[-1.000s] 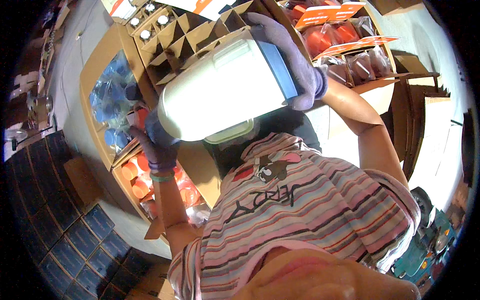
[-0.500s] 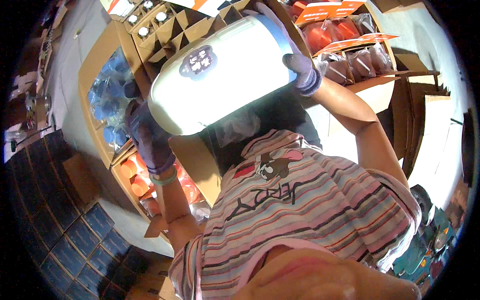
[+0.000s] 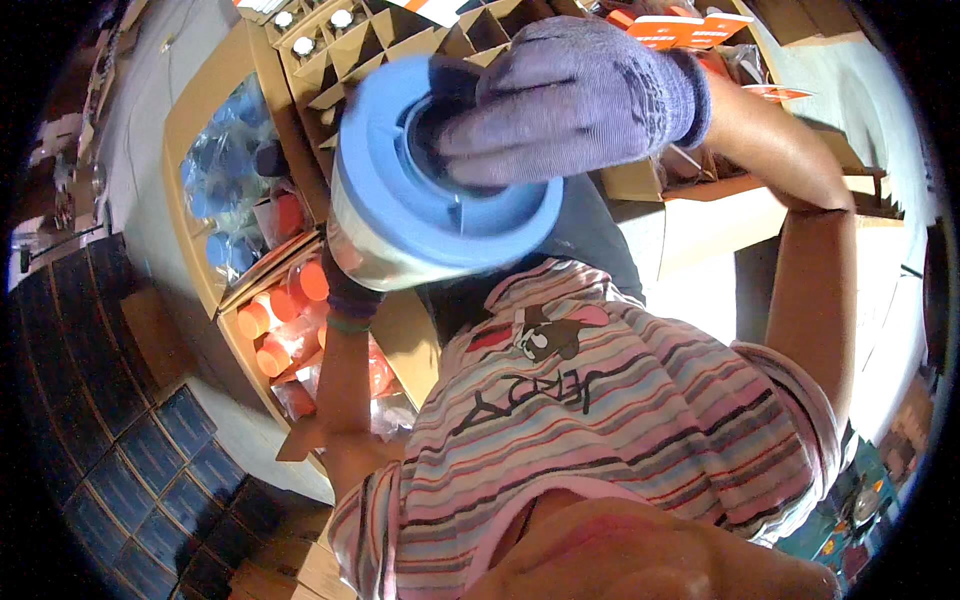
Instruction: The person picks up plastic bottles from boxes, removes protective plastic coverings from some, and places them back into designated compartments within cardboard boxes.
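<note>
I hold a white cylindrical container (image 3: 400,245) with a blue end cap (image 3: 395,170) close up to the camera, its blue end turned toward me. My right hand (image 3: 575,95), in a purple knit glove, reaches over the cap with its fingers in the cap's central opening. My left hand (image 3: 345,295), also gloved, grips the container from below and is mostly hidden behind it. My striped shirt (image 3: 600,420) fills the lower middle of the view.
A cardboard box with dividers (image 3: 350,45) holding small capped jars lies at the top. A box of blue lids (image 3: 225,190) and a box of orange pieces (image 3: 285,320) sit to the left. Orange packs (image 3: 680,25) lie at the top right. Dark floor tiles (image 3: 150,450) lie lower left.
The container has tipped from lying sideways to pointing its blue end at the camera. My right hand slid from its side onto the blue cap.
</note>
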### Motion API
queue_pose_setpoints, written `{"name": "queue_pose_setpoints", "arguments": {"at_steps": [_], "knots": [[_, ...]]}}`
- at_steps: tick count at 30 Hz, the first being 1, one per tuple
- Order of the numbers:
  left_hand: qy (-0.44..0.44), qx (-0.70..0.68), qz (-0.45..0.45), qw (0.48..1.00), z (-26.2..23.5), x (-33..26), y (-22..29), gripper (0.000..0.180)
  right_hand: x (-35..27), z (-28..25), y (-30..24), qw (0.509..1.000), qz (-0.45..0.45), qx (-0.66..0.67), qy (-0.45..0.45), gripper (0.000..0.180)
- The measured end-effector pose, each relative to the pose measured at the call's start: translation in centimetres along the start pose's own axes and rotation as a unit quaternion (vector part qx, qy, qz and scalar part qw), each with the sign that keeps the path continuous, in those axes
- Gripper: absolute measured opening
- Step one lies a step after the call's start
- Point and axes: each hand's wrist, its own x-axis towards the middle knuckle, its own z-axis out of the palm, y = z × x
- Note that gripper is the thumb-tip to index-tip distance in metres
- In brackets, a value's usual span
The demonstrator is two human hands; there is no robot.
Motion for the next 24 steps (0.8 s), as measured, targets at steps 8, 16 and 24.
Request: {"name": "queue_pose_setpoints", "arguments": {"at_steps": [8, 16, 24], "knots": [[0.024, -0.078, -0.037, 0.996, 0.1, -0.9, -1.0, 0.070, 0.6, 2.0, -2.1, 0.971, 0.195, 0.121, -0.062, 0.021], [0.322, -0.313, -0.095, 0.889, -6.3, -3.7, -1.0, 0.071, -5.1, 8.5, -2.0, 0.608, 0.684, 0.402, 0.018, 0.033], [0.167, -0.799, -0.056, 0.575, -12.9, -0.7, 3.8, 0.077, -2.6, 0.6, 0.3, 0.991, 0.116, -0.009, 0.063, 0.027]]}}
